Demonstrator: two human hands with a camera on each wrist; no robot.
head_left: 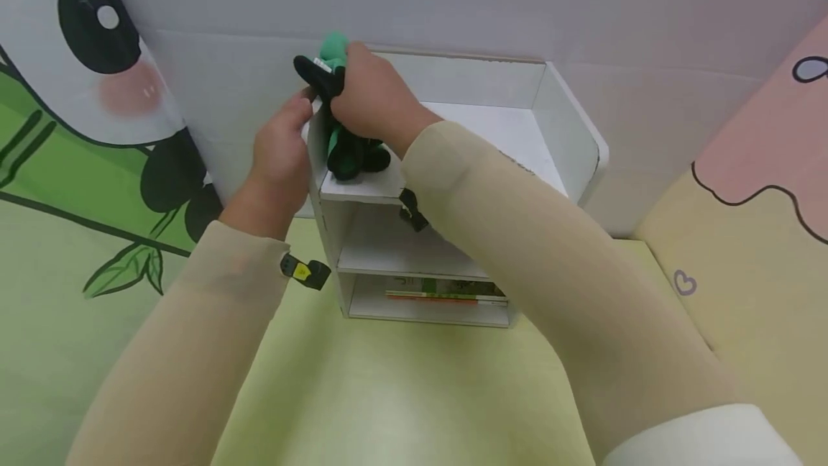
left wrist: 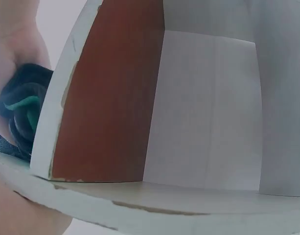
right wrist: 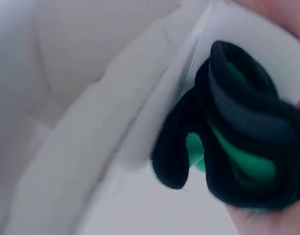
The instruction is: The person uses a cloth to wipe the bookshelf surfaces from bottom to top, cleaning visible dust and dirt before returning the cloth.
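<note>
My right hand (head_left: 370, 98) grips a green and black plush toy (head_left: 341, 142) at the front left corner of a white shelf unit's top tray (head_left: 517, 136). The toy's lower end rests on the tray floor, its green top (head_left: 333, 47) sticks up above my fingers. The right wrist view shows the toy (right wrist: 233, 152) close up in my palm. My left hand (head_left: 281, 142) holds the unit's left side wall, thumb near the toy. The left wrist view shows that wall (left wrist: 57, 105) edge-on, with the toy (left wrist: 25, 115) behind it.
The shelf unit (head_left: 423, 275) stands on a yellow-green mat against a white wall. Thin books (head_left: 446, 292) lie flat in its lowest slot. A panda picture (head_left: 84, 56) covers the left wall and a pink and yellow panel (head_left: 763, 185) the right.
</note>
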